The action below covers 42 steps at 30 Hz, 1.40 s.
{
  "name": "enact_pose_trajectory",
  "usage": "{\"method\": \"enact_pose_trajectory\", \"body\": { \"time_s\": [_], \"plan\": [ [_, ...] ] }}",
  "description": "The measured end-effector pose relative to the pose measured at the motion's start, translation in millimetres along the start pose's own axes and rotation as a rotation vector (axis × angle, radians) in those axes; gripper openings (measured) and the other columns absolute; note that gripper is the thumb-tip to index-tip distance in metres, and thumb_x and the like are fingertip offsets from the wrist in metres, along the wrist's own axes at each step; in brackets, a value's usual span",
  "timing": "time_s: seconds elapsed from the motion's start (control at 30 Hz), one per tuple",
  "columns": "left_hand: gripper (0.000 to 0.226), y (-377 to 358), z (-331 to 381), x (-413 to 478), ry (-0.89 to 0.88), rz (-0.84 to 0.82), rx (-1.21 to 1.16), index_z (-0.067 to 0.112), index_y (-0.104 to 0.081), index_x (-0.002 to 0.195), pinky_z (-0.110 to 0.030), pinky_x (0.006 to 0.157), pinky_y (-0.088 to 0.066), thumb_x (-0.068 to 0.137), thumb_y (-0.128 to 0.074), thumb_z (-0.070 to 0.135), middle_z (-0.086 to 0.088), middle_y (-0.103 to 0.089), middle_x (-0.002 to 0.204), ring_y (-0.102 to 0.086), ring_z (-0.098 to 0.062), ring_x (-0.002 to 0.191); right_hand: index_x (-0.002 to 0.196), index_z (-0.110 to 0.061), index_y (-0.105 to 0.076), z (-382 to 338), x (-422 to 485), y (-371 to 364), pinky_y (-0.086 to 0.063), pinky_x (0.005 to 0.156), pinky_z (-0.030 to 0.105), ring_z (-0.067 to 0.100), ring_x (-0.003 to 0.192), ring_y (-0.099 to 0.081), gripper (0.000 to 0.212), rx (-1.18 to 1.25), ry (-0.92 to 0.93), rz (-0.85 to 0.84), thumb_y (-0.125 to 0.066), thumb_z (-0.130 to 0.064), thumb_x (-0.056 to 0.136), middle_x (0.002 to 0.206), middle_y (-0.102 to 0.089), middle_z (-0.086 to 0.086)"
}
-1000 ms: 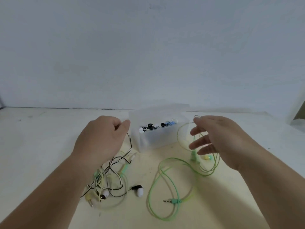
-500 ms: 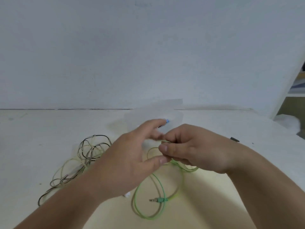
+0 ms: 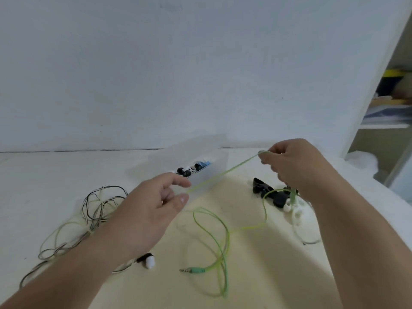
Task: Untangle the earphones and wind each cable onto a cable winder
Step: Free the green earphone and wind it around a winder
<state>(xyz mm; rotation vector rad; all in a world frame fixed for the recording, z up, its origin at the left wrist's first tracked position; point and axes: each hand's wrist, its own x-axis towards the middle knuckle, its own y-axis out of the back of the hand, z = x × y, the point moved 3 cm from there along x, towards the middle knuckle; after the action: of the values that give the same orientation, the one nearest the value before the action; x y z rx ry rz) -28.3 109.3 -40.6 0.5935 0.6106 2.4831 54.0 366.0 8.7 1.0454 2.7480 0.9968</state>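
A green earphone cable (image 3: 225, 236) lies in loops on the table, its plug (image 3: 194, 270) near the front. One stretch of it runs taut between my hands. My left hand (image 3: 156, 204) pinches that stretch between thumb and forefinger. My right hand (image 3: 292, 166), raised to the right, grips the other end, and cable hangs down below it. A tangle of black-and-white and pale yellow cables (image 3: 89, 210) lies at the left, with a black-and-white earbud (image 3: 148, 260) beside my left forearm. Black cable winders (image 3: 267, 192) and white ones (image 3: 296, 214) lie under my right wrist.
A translucent plastic box (image 3: 214, 172) holding small black, white and blue parts stands behind my hands, near the wall. The table (image 3: 44, 175) ends at the right, where shelves (image 3: 388, 108) with stacked items show past a white panel.
My hands have parted: the right one rose up and to the right, drawing the green cable taut. The view swung right, bringing the winders and shelves into sight.
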Motion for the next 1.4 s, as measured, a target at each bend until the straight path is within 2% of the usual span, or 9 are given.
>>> {"method": "enact_pose_trajectory", "body": {
  "time_s": [0.2, 0.43, 0.6, 0.77, 0.87, 1.0, 1.17, 1.3, 1.4],
  "plan": [
    [0.065, -11.2, -7.6, -0.1, 0.008, -0.063, 0.401, 0.059, -0.026, 0.142, -0.030, 0.059, -0.044, 0.093, -0.061, 0.036, 0.004, -0.051, 0.063, -0.048, -0.009, 0.052, 0.086, -0.005, -0.071, 11.1, 7.0, 1.3, -0.041, 0.056, 0.026, 0.034, 0.073, -0.068, 0.021, -0.331, -0.106, -0.101, -0.061, -0.021, 0.094, 0.066, -0.057, 0.009],
    [0.021, -0.1, -2.6, 5.0, 0.043, 0.156, 0.574, 0.036, -0.047, 0.115, -0.034, 0.062, -0.045, 0.096, -0.053, 0.038, 0.006, -0.056, 0.071, -0.056, -0.019, 0.071, 0.098, -0.002, -0.073, 15.1, 4.1, -1.7, -0.042, 0.059, 0.026, 0.024, 0.070, -0.057, 0.022, -0.524, -0.128, -0.235, -0.071, -0.021, 0.086, 0.085, -0.070, 0.013],
    [0.047, 6.8, -4.7, 5.8, 0.093, 0.285, 0.578, 0.026, -0.039, 0.140, -0.041, 0.078, -0.048, 0.096, -0.055, 0.032, 0.001, -0.063, 0.101, -0.059, -0.027, 0.097, 0.108, -0.001, -0.071, 20.5, 6.4, -13.0, -0.044, 0.063, 0.029, 0.023, 0.070, -0.056, 0.030, -0.566, -0.121, -0.296, -0.068, -0.023, 0.087, 0.084, -0.069, 0.009],
    [0.017, 7.8, 7.9, -1.1, -0.008, 0.339, 0.511, 0.035, -0.055, 0.097, -0.036, 0.063, -0.050, 0.087, -0.067, 0.029, 0.009, -0.059, 0.063, -0.058, -0.015, 0.067, 0.070, -0.011, -0.058, 32.7, 19.6, -23.7, -0.044, 0.056, 0.026, 0.024, 0.055, -0.054, 0.015, -0.604, -0.145, -0.142, -0.066, -0.018, 0.080, 0.062, -0.060, 0.006],
    [0.014, 0.4, 10.8, -4.2, -0.017, 0.209, 0.464, 0.031, -0.058, 0.074, -0.027, 0.050, -0.041, 0.083, -0.068, 0.037, 0.011, -0.053, 0.051, -0.050, -0.009, 0.049, 0.058, -0.014, -0.042, 36.1, 19.2, -27.6, -0.032, 0.051, 0.021, 0.021, 0.048, -0.042, 0.032, -0.660, -0.191, -0.142, -0.069, -0.018, 0.075, 0.052, -0.044, 0.000],
    [0.019, -8.1, 7.9, -8.7, -0.033, 0.001, 0.377, 0.026, -0.062, 0.072, -0.016, 0.043, -0.036, 0.086, -0.069, 0.036, 0.009, -0.043, 0.049, -0.041, -0.009, 0.044, 0.073, -0.014, -0.066, 37.2, 19.8, -29.2, -0.040, 0.054, 0.021, 0.023, 0.053, -0.052, 0.006, -0.673, -0.149, -0.140, -0.068, -0.014, 0.068, 0.057, -0.055, 0.001],
    [0.030, -8.8, 6.9, -9.5, -0.043, -0.123, 0.225, 0.023, -0.062, 0.074, -0.017, 0.038, -0.034, 0.089, -0.062, 0.049, 0.009, -0.038, 0.049, -0.033, -0.009, 0.043, 0.082, -0.026, -0.076, 26.7, 15.1, -29.0, -0.047, 0.056, 0.025, 0.022, 0.054, -0.059, 0.020, -0.606, -0.042, -0.223, -0.066, -0.010, 0.076, 0.054, -0.058, -0.002],
    [0.059, -12.9, 7.9, -11.7, -0.074, -0.240, 0.207, 0.027, -0.065, 0.082, -0.022, 0.051, -0.034, 0.088, -0.033, 0.076, 0.010, -0.040, 0.052, -0.039, -0.007, 0.050, 0.084, -0.028, -0.076, 13.7, 5.4, -22.5, -0.039, 0.047, 0.021, 0.021, 0.049, -0.054, 0.016, -0.448, 0.061, -0.323, -0.071, -0.013, 0.079, 0.054, -0.054, 0.001],
    [0.045, -19.1, 9.3, -14.9, -0.040, -0.262, 0.178, 0.031, -0.066, 0.087, -0.031, 0.071, -0.054, 0.095, -0.031, 0.059, 0.009, -0.059, 0.064, -0.057, -0.004, 0.061, 0.089, -0.040, -0.074, -1.3, -9.6, -21.0, -0.036, 0.052, 0.028, 0.016, 0.050, -0.046, 0.023, -0.318, 0.178, -0.522, -0.074, -0.019, 0.079, 0.057, -0.054, -0.005]
  ]
}}
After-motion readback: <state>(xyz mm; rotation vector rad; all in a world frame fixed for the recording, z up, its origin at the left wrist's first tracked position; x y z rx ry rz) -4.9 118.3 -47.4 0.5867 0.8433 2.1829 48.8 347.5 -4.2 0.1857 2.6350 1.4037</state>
